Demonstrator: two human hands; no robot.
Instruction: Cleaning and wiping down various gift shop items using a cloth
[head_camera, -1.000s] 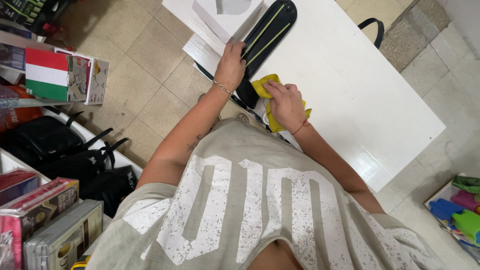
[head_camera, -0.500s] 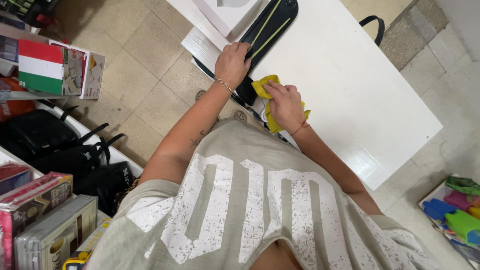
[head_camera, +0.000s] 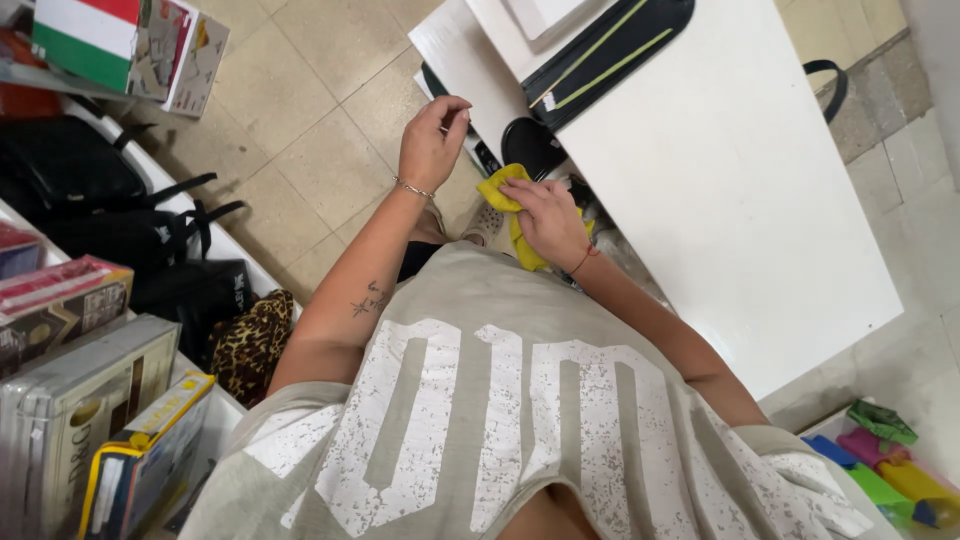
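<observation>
White table (head_camera: 740, 200), near edge: the right hand (head_camera: 548, 218) clamps a yellow cloth (head_camera: 502, 190), apparently mid-wipe; the left hand (head_camera: 432, 142) hovers loosely curled, empty. Next, pressure along the black case (head_camera: 610, 55).

I count two hands in my view, the left hand (head_camera: 432, 140) and the right hand (head_camera: 550, 218), and one yellow cloth (head_camera: 503, 190). There is one white table (head_camera: 740, 200), and on it I see one long black case (head_camera: 610, 55) with two green stripes. Each wrist carries one bracelet (head_camera: 412, 188), so two in all. At the left I count two black bags (head_camera: 120, 215), one leopard-print bag (head_camera: 250, 340) and roughly five boxed items (head_camera: 80, 420), one of them bearing a striped flag (head_camera: 85, 30).
</observation>
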